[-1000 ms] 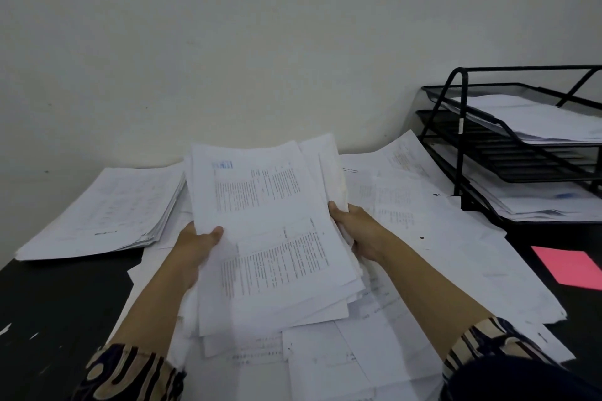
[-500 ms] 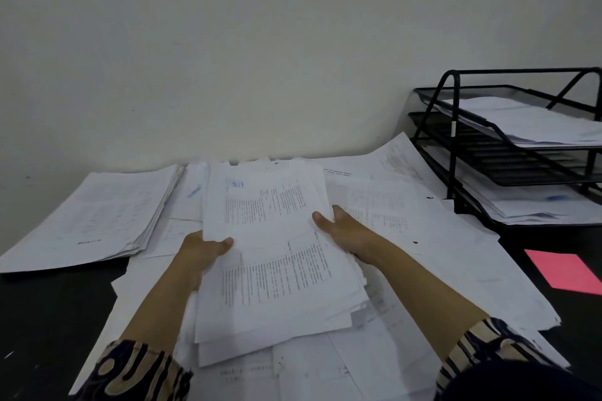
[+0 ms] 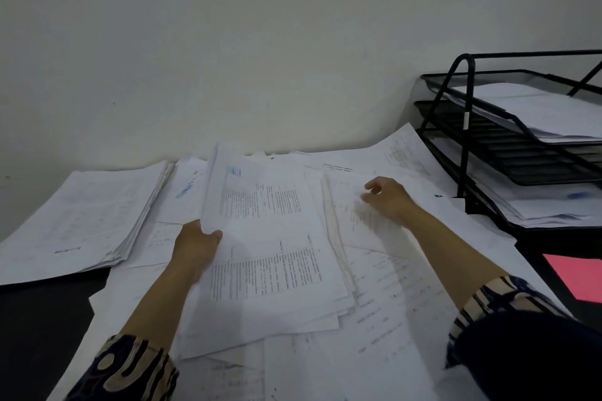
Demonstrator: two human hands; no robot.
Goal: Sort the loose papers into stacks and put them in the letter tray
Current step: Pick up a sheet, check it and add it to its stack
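Observation:
My left hand (image 3: 195, 246) grips the left edge of a thick bundle of printed papers (image 3: 270, 247), thumb on top; the bundle lies on the loose sheets spread over the desk. My right hand (image 3: 389, 200) is off the bundle and hovers over loose sheets (image 3: 400, 286) to its right, fingers loosely curled and holding nothing. A black three-tier letter tray (image 3: 465, 127) stands at the right; papers lie in its top and bottom tiers, the middle tier looks bare.
A squared-up paper stack (image 3: 81, 221) lies at the left on the dark desk (image 3: 39, 329). A pink sheet (image 3: 576, 277) sits at the right edge below the tray. A plain wall closes the back.
The bundle came down from a raised tilt onto the spread papers. My right hand let go of its right edge and moved right over the loose sheets. My left hand kept its grip.

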